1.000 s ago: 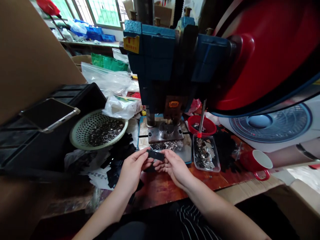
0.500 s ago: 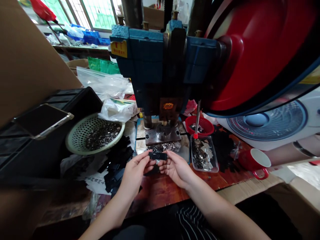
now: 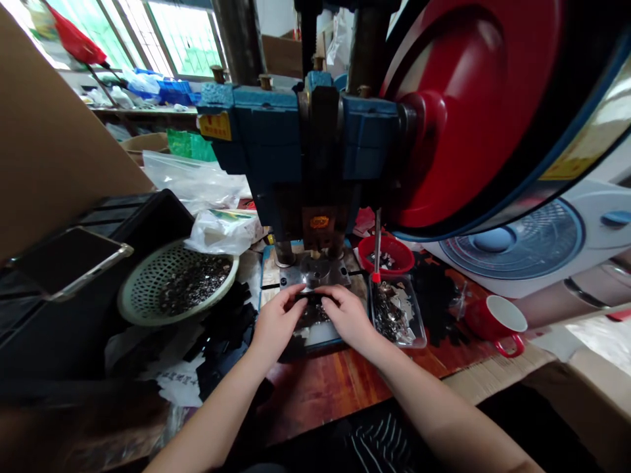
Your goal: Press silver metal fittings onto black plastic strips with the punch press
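Between both hands is a small black strip [image 3: 311,295], held level by its ends at the front edge of the metal die plate [image 3: 318,270]. My left hand [image 3: 280,320] pinches its left end; my right hand [image 3: 348,315] has the other end between thumb and fingers. Part of the strip is hidden by the fingertips. Above it stands the blue press [image 3: 276,144]. Small metal bits [image 3: 318,314] lie on the press base below the hands.
A pale green basket [image 3: 131,299] of metal parts and black pieces [image 3: 227,341] are at the left. To the right are a clear tray [image 3: 419,332], a red bowl [image 3: 407,253], a red mug [image 3: 480,318] and the large red wheel [image 3: 473,98].
Both hands have moved forward with the black strip, from in front of the press base up to the die plate. The camera view has shifted and tilted slightly.
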`<state>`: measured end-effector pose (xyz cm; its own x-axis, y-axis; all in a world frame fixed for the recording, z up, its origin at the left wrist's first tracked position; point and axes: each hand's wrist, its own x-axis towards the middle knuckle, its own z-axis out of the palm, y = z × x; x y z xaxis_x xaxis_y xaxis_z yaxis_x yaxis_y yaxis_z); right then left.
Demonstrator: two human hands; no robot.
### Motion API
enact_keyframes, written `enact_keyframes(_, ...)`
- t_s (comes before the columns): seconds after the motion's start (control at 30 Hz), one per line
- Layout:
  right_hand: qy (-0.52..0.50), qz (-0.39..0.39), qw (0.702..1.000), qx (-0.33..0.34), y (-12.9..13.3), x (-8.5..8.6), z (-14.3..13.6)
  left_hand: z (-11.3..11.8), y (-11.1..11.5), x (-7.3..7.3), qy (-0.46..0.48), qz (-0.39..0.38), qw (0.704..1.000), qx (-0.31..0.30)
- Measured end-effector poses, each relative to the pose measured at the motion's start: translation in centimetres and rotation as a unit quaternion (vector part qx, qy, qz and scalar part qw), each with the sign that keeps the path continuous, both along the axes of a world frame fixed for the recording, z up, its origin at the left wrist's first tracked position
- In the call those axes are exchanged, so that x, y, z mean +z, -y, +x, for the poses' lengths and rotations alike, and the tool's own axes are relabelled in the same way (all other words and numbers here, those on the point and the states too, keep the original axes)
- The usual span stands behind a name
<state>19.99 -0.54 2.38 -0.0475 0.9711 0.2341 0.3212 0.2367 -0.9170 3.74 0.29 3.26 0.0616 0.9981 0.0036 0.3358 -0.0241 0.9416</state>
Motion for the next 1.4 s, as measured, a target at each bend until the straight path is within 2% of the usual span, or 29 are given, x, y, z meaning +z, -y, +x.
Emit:
enact_keyframes(0.1, 0.103, 0.079, 0.991, -0.033, -2.6, -0.2, 0.5, 0.6, -2.7, -0.2, -0.102, 0.075, 0.992, 0.000)
enact_keyframes(0.23, 0.156, 0.128, 0.976, -0.080, -6.1, -0.5, 0.6, 1.2, -5.8, -0.1, -0.154, 0.163, 0.974, 0.010)
enact_keyframes(0.4, 0.142, 0.110, 0.978, -0.107, -8.6, -1.3, 0.3, 1.4, -8.5, -0.8, -0.137, 0.159, 0.978, 0.007)
enact_keyframes(0.63, 0.049, 0.026, 0.994, -0.090, -9.9, -2.1, 0.2, 1.9, -9.6, -1.7, -0.103, 0.097, 0.990, -0.019)
enact_keyframes(0.93, 0.051, 0.024, 0.995, -0.083, -10.2, -2.1, 0.0, 2.1, -9.8, -1.7, -0.086, 0.102, 0.991, -0.032)
enact_keyframes(1.07, 0.041, 0.024, 0.994, -0.100, -9.1, -2.2, 0.9, 0.9, -8.9, -1.3, -0.094, 0.129, 0.987, 0.012)
enact_keyframes(1.17, 0.024, 0.011, 0.994, -0.108, -6.4, -2.1, 2.6, -1.1, -6.6, -0.7, -0.145, 0.175, 0.973, 0.029)
enact_keyframes(1.23, 0.042, -0.020, 0.995, -0.084, -3.8, -2.1, 3.9, -2.6, -4.3, -0.6, -0.196, 0.206, 0.959, 0.001)
enact_keyframes(1.3, 0.084, -0.045, 0.993, -0.067, -1.0, -2.2, 5.0, -3.8, -1.8, -1.0, -0.247, 0.202, 0.947, -0.036)
enact_keyframes(1.4, 0.170, -0.024, 0.984, -0.037, 2.6, -2.6, 5.7, -4.4, 1.5, -2.0, -0.302, 0.189, 0.930, -0.093)
